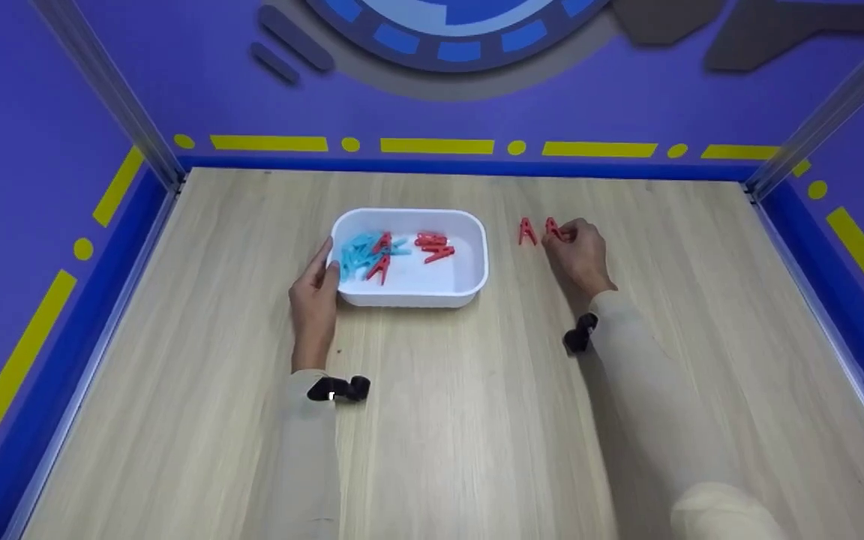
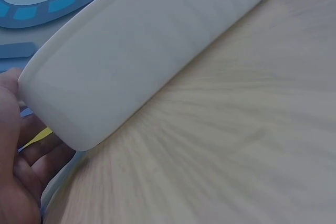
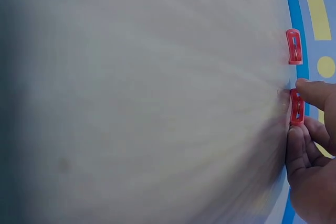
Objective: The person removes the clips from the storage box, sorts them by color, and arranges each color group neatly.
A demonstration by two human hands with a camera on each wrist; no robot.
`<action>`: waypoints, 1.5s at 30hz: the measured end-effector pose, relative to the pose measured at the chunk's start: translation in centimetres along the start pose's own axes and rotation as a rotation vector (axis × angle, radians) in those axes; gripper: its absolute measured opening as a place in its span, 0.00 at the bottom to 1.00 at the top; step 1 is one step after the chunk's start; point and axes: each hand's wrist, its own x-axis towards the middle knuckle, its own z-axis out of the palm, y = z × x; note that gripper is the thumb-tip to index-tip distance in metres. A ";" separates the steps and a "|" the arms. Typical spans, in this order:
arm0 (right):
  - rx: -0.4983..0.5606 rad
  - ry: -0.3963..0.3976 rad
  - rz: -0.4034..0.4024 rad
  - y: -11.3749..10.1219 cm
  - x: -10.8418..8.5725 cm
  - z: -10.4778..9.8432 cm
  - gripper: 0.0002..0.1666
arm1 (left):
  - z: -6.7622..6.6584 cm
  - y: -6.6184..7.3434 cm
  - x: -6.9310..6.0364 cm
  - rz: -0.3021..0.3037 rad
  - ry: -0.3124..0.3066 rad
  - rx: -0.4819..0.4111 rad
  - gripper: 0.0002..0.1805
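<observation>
With its thumb near the rim and its fingers along the outside, my left hand [image 1: 313, 298] grips the left end of a white plastic tub [image 1: 413, 300]. Blue clothespins [image 1: 357, 251] lie heaped in the tub's left part, with red clothespins [image 1: 379, 268] on and beside them. More red clothespins [image 1: 438, 253] lie near its middle. To the right of the tub, my right hand [image 1: 583, 255] pinches a red clothespin [image 3: 297, 107] between thumb and fingers, at the table surface. Another red clothespin [image 1: 526, 232] stands apart just left of it.
The pale wood-grain table [image 1: 432, 420] carries all of this. Blue-purple panels [image 1: 432, 112] with yellow marks rise behind it and at both sides. Metal posts [image 1: 132, 97] stand at the back corners. A black wrist camera [image 1: 338, 388] sits on each sleeve.
</observation>
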 end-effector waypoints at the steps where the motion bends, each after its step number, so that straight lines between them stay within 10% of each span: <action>1: 0.002 0.001 0.002 0.0 0.0 0.0 0.22 | 0.0 0.0 0.0 -0.005 0.003 0.002 0.25; 45: -0.025 -0.019 0.041 0.0 -0.4 0.1 0.25 | 0.0 0.2 -0.1 -0.022 0.011 0.018 0.24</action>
